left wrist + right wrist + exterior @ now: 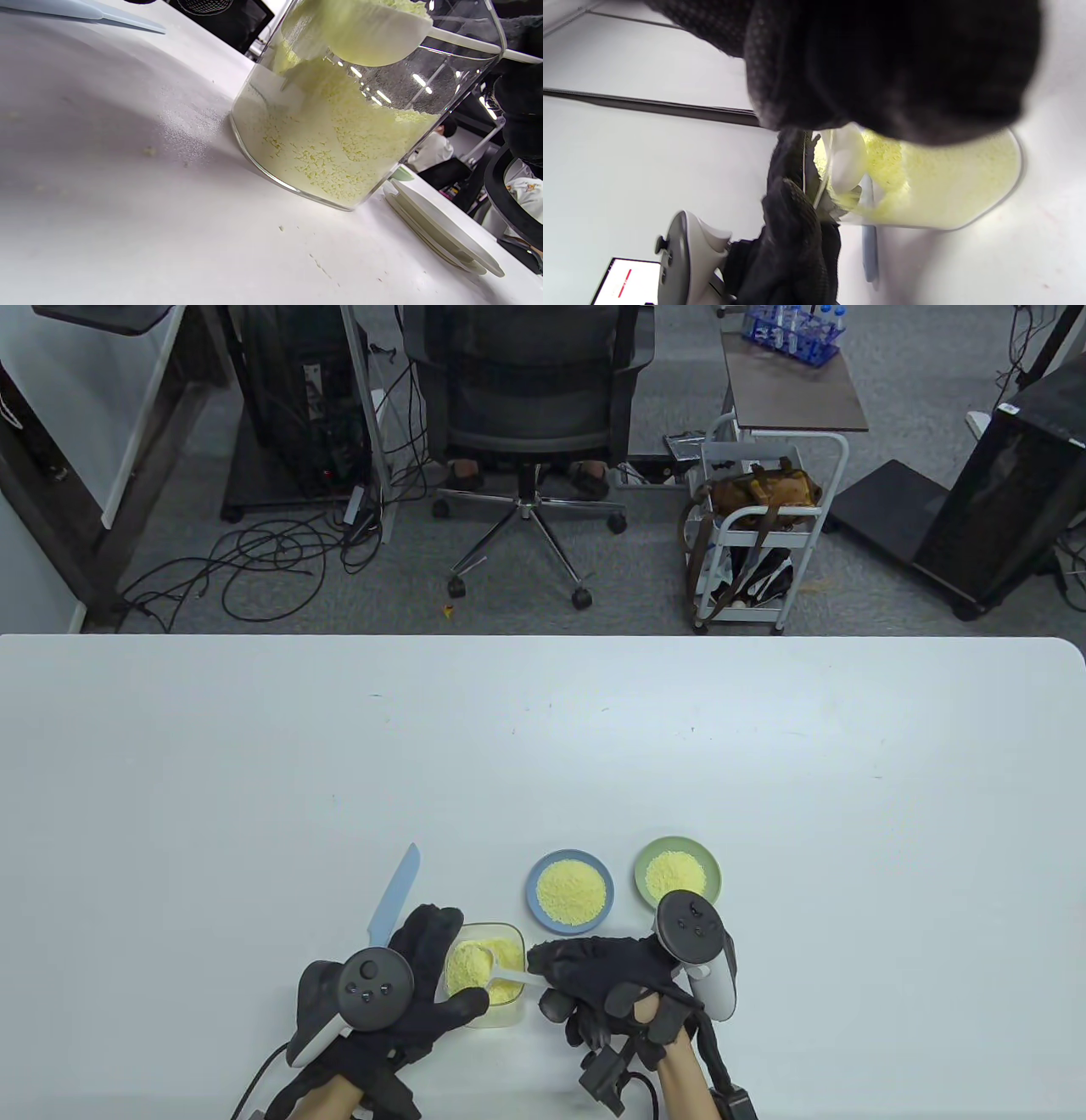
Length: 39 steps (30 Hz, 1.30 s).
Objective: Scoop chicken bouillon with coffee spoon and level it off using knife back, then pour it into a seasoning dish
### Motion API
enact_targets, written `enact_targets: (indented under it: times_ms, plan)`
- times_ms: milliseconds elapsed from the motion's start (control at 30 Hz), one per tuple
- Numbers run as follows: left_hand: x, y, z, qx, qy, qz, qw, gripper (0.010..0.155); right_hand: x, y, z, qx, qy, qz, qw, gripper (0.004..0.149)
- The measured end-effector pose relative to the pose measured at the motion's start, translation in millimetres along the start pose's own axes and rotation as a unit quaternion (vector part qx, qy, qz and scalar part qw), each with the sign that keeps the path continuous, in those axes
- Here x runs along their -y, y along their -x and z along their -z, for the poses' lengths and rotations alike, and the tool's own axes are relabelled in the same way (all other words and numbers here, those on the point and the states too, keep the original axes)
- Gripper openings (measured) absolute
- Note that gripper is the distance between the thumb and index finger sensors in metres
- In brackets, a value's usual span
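Over the clear container [485, 976] of chicken bouillon [501, 984], near the front edge of the worktop [543, 746], the right hand [628, 984] pinches the handle of the white coffee spoon [496, 971], whose bowl sits heaped with granules just above the powder inside the container. The left hand [407, 984] wraps the container from its left side, fingers on the far wall and thumb on the near wall, so that grip is holding the container steady; the left wrist view suggests the container leans a little. The light blue knife [397, 895] lies flat on the worktop just left of and beyond the container, touched by nobody. To do this step well, I judge the spoon should come up slowly and level, staying over the container's mouth so that spill and the scraped excess fall back in; the left hand would have to let go of the container to fetch the knife. Right of and beyond the container stand a blue seasoning dish [569, 891] and, farther right, a green seasoning dish [677, 872], both already holding bouillon. The path to them is short and unobstructed. Beyond the container the worktop offers wide room; the front edge lies close behind both wrists, leaving little room to draw back.
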<state>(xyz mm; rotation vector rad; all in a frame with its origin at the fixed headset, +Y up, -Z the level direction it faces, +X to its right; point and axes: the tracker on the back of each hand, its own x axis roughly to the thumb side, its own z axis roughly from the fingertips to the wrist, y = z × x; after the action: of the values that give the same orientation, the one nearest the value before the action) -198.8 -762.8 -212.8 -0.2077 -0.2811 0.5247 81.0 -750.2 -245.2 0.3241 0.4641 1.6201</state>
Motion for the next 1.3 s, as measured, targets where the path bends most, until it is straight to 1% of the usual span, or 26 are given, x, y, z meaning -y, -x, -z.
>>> enact_targets:
  times_ms: [233, 333, 400, 500, 533, 567, 600, 633, 667, 733, 767, 833, 900, 967, 1067, 1300]
  plan:
    - [0, 0, -1, -0.002, 0.004, -0.002, 1.0, 0.098, 8, -1, -3, 0.011, 0.004, 0.016, 1.0, 0.039]
    - [-7, -1, -2, -0.004, 0.001, 0.01, 1.0, 0.095, 10, -4, -6, 0.018, 0.006, 0.016, 1.0, 0.039]
    - [-17, 2, -5, -0.004, -0.025, 0.011, 1.0, 0.092, 11, -5, -7, 0.024, 0.007, 0.016, 1.0, 0.039]
    - [-37, 10, -11, -0.019, -0.09, -0.003, 0.996, 0.082, 12, -7, -8, 0.031, 0.007, 0.026, 0.999, 0.039]
    - [-42, 13, -13, -0.03, -0.105, -0.005, 0.994, 0.077, 12, -7, -8, 0.032, 0.006, 0.028, 0.999, 0.039]
    - [-48, 18, -16, -0.054, -0.123, -0.002, 0.991, 0.07, 12, -7, -8, 0.032, 0.006, 0.03, 0.999, 0.039]
    - [-53, 25, -18, -0.098, -0.138, 0.009, 0.986, 0.06, 12, -7, -8, 0.032, 0.006, 0.031, 0.999, 0.039]
    - [-56, 30, -20, -0.144, -0.139, 0.02, 0.979, 0.056, 11, -7, -8, 0.031, 0.005, 0.03, 0.999, 0.039]
    - [-57, 37, -21, -0.198, -0.114, 0.03, 0.973, 0.054, 11, -6, -8, 0.029, 0.004, 0.027, 0.999, 0.039]
    - [-54, 46, -18, -0.238, -0.063, 0.042, 0.968, 0.055, 10, -6, -8, 0.027, 0.003, 0.023, 0.999, 0.039]
    - [-51, 49, -16, -0.256, -0.046, 0.048, 0.964, 0.056, 10, -6, -8, 0.027, 0.002, 0.023, 0.999, 0.039]
    - [-42, 55, -10, -0.299, 0.025, 0.083, 0.95, 0.063, 9, -6, -8, 0.028, 0.0, 0.024, 0.999, 0.039]
    - [-38, 56, -7, -0.32, 0.058, 0.132, 0.936, 0.069, 10, -6, -8, 0.029, 0.002, 0.025, 0.999, 0.039]
    - [-37, 53, -6, -0.319, 0.045, 0.175, 0.93, 0.07, 10, -6, -8, 0.03, 0.002, 0.026, 0.999, 0.039]
    - [-34, 52, -4, -0.321, 0.059, 0.196, 0.925, 0.066, 10, -6, -8, 0.031, 0.001, 0.025, 0.999, 0.039]
    - [-30, 48, -2, -0.303, 0.052, 0.197, 0.931, 0.061, 11, -5, -8, 0.034, 0.003, 0.027, 0.999, 0.039]
